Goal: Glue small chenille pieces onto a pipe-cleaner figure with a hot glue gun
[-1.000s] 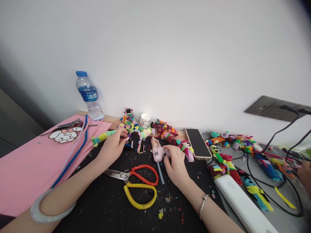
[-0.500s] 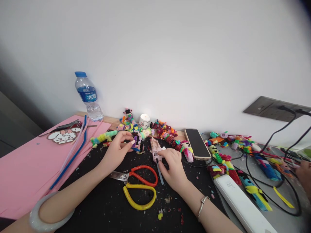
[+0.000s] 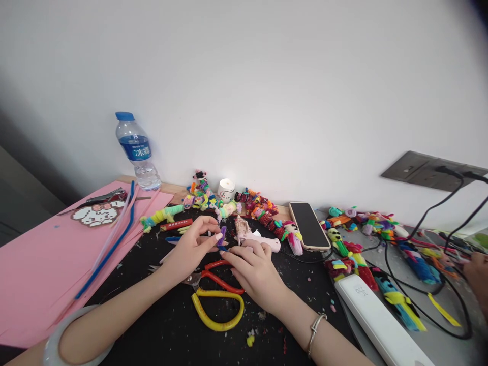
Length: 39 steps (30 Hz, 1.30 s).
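Between the thumb and fingers of my left hand (image 3: pixel 194 244) is a small purple and blue pipe-cleaner piece (image 3: pixel 222 235). The fingertips of my right hand (image 3: pixel 257 272) meet its blue lower end, and seem to pinch it. Just behind my right hand lies a pale pink glue gun (image 3: pixel 270 243) with a brown-stained front, partly covered by the fingers. Scissors (image 3: pixel 217 310) with one red and one yellow handle rest on the black mat below both hands; my right hand and left forearm cover parts of them.
Finished pipe-cleaner dolls (image 3: pixel 263 206) line the wall beside a white paper cup (image 3: pixel 226 190). A phone (image 3: pixel 309 226), a white power bank (image 3: pixel 377 315) and black cables stand right. Left are pink sheets (image 3: pixel 46 264), loose pipe cleaners (image 3: pixel 114 249) and a water bottle (image 3: pixel 137 152). Another person's hand (image 3: pixel 476 277) shows far right.
My right hand has left the glue gun and come left to the pipe-cleaner piece. The glue gun's handle now points right. My left hand has shifted slightly right and down with the piece.
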{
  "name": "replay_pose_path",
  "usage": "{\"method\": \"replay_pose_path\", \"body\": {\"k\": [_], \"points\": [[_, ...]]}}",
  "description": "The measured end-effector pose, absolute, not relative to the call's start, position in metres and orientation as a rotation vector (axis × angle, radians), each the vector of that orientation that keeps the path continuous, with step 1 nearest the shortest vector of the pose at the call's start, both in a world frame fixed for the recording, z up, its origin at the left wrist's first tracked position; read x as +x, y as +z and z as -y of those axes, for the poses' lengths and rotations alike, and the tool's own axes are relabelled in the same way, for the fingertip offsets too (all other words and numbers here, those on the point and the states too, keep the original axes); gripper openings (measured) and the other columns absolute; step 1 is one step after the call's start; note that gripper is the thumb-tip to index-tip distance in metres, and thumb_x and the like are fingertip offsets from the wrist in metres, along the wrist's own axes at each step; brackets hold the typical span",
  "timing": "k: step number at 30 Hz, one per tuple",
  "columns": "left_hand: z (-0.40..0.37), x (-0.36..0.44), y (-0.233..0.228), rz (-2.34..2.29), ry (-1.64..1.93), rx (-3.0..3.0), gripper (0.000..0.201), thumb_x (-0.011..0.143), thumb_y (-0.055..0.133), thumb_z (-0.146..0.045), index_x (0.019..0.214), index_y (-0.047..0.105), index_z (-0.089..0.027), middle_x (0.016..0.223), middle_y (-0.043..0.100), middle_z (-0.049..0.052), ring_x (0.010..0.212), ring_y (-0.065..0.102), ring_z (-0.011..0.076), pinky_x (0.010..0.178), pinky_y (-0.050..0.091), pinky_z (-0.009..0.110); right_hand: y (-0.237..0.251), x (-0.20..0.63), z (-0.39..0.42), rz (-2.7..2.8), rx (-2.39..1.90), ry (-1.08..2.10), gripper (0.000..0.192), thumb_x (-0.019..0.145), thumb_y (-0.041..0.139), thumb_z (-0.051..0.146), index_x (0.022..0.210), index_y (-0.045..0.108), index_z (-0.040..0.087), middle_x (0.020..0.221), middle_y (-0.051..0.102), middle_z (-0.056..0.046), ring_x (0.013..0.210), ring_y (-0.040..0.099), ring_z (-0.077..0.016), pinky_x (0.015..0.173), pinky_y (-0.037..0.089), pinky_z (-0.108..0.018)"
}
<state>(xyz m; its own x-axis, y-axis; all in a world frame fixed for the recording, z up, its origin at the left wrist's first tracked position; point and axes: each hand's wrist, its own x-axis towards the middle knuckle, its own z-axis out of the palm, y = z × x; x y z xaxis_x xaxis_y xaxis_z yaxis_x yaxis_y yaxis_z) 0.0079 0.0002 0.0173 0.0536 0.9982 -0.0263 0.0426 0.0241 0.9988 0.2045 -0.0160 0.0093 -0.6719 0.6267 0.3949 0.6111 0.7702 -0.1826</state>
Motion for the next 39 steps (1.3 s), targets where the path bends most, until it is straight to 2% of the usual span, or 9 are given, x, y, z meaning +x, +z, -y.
{"method": "replay_pose_path", "body": {"k": [5,13,18,22,27,32,39], "points": [[-0.0003,0.0083,0.0117,-1.177,1.12,1.257,0.03,0.075,0.061,-0.034,0.1,0.048,-0.022,0.095,0.061,0.002,0.08,0.065,0.0169,0.078,0.057,0.039,0.0067,0.2044,0.0156,2.477,-0.926,0.118,0.03,0.091,0.049,0.018,0.12,0.056,0.023,0.115,0.066,-0.005,0.104,0.05,-0.0227,0.082,0.036,-0.038],[-0.0017,0.0063,0.0128,-1.198,1.133,1.25,0.029,0.075,0.061,-0.033,0.098,0.048,-0.021,0.094,0.061,0.002,0.084,0.064,0.0176,0.077,0.057,0.037,0.0009,0.2071,0.0108,2.225,-0.948,0.152,0.017,0.091,0.051,0.019,0.102,0.063,0.023,0.095,0.072,-0.003,0.091,0.058,-0.019,0.081,0.039,-0.037],[0.0001,0.0076,0.0176,-1.175,1.077,1.154,0.035,0.075,0.062,-0.039,0.101,0.045,-0.023,0.096,0.058,0.003,0.093,0.063,0.0219,0.07,0.059,0.038,0.0033,0.2068,0.0112,2.182,-0.923,0.167,0.018,0.09,0.052,0.017,0.103,0.064,0.023,0.094,0.072,-0.002,0.09,0.059,-0.0179,0.081,0.043,-0.036],[0.0008,0.008,0.0168,-1.057,1.059,1.041,0.033,0.077,0.062,-0.037,0.103,0.044,-0.025,0.098,0.056,0.003,0.1,0.063,0.0239,0.072,0.059,0.038,0.0038,0.2066,0.0136,2.21,-0.864,0.23,0.022,0.09,0.051,0.016,0.105,0.063,0.025,0.098,0.072,-0.002,0.095,0.059,-0.0175,0.083,0.045,-0.036],[-0.0008,0.0069,0.0127,-0.955,1.066,0.946,0.029,0.079,0.063,-0.031,0.1,0.046,-0.025,0.093,0.057,-0.001,0.096,0.066,0.0197,0.081,0.055,0.035,0.005,0.2063,0.014,2.2,-0.818,0.293,0.022,0.089,0.051,0.014,0.105,0.063,0.024,0.1,0.071,-0.002,0.095,0.06,-0.0171,0.084,0.046,-0.035],[-0.0046,0.006,0.0106,-1.016,1.086,0.986,0.032,0.077,0.064,-0.031,0.101,0.045,-0.023,0.09,0.059,-0.001,0.093,0.066,0.0175,0.088,0.052,0.038,0.0067,0.2068,0.0131,2.102,-0.871,0.302,0.02,0.089,0.052,0.015,0.1,0.064,0.026,0.091,0.072,-0.002,0.087,0.063,-0.018,0.08,0.047,-0.036],[-0.0073,0.0017,0.0115,-1.261,1.195,1.276,0.031,0.075,0.06,-0.035,0.098,0.045,-0.021,0.09,0.062,0.002,0.088,0.062,0.0197,0.078,0.053,0.038,0.0062,0.2096,0.0119,1.988,-0.944,0.251,0.01,0.086,0.058,0.015,0.086,0.065,0.023,0.079,0.07,0.0,0.077,0.063,-0.0171,0.075,0.046,-0.035]]}}
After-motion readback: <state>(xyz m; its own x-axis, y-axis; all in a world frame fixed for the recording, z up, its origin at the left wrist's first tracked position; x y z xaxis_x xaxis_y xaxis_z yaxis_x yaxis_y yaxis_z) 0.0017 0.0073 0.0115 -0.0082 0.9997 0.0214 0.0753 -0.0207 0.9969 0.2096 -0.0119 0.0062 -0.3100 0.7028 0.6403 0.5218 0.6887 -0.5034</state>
